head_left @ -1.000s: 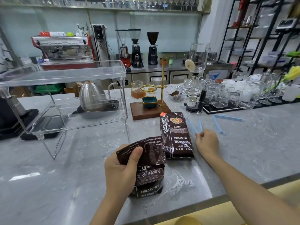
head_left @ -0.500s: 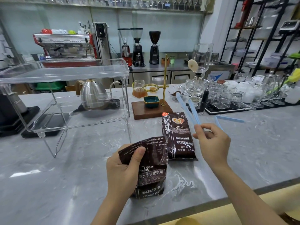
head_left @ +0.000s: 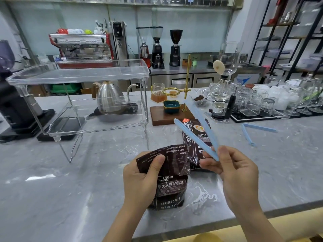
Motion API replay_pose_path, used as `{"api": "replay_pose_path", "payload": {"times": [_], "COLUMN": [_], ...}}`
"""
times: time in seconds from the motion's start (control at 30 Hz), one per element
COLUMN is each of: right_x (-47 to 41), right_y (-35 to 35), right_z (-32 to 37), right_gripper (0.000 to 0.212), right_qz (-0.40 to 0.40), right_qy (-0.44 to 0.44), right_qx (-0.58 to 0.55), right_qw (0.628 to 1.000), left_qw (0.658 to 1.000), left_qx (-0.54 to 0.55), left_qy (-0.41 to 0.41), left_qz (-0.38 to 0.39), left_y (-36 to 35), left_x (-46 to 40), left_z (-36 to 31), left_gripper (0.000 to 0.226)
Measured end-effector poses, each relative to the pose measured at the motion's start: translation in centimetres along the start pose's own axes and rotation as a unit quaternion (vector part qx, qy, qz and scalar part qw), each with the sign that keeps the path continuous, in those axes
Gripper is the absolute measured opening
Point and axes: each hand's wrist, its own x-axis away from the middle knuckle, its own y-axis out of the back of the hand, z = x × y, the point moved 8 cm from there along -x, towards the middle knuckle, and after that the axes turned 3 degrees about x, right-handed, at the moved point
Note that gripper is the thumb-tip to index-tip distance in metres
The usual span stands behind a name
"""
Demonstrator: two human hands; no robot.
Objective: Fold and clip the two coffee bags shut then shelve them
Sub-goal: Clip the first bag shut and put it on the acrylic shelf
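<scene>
A dark brown coffee bag (head_left: 173, 186) stands on the grey marble counter near its front edge. My left hand (head_left: 141, 179) grips its folded top, thumb pressed on the fold. A second coffee bag (head_left: 194, 135) lies flat just behind it, partly hidden by the clip and my right hand. A light blue sealing clip (head_left: 197, 131) is spread in a V above that bag, pinched at its hinge end by my right hand (head_left: 234, 170). The clear acrylic two-tier shelf (head_left: 78, 74) stands to the left, both tiers bare.
Another blue clip (head_left: 251, 131) lies spread on the counter to the right. A wooden pour-over stand (head_left: 167, 114), a siphon brewer (head_left: 222, 91) and several glasses (head_left: 258, 103) line the back. A steel kettle (head_left: 109, 98) sits behind the shelf, a black grinder (head_left: 15, 102) at far left.
My right hand picked the blue clip up off the counter, lifted it and carried it left toward the held bag, its arms spread. My left hand kept its grip on the folded top.
</scene>
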Motion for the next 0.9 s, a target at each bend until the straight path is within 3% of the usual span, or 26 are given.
{"api": "replay_pose_path", "payload": {"times": [0.43,0.9], "right_x": [-0.1,0.6], "right_y": [0.9,-3.7], "right_z": [0.9,1.1], "right_gripper": [0.04,0.034], "right_qz": [0.043,0.155], "right_qy": [-0.037,-0.063], "right_qx": [-0.005,-0.013], "right_qw": [0.998,0.986], "left_qw": [1.0,0.998], "left_qx": [0.005,0.037], "left_qy": [0.003,0.007], "left_qz": [0.004,0.057], "left_y": [0.0,-0.5], "left_x": [0.0,1.0], "left_z": [0.1,-0.5], "left_gripper": [0.008,0.021]}}
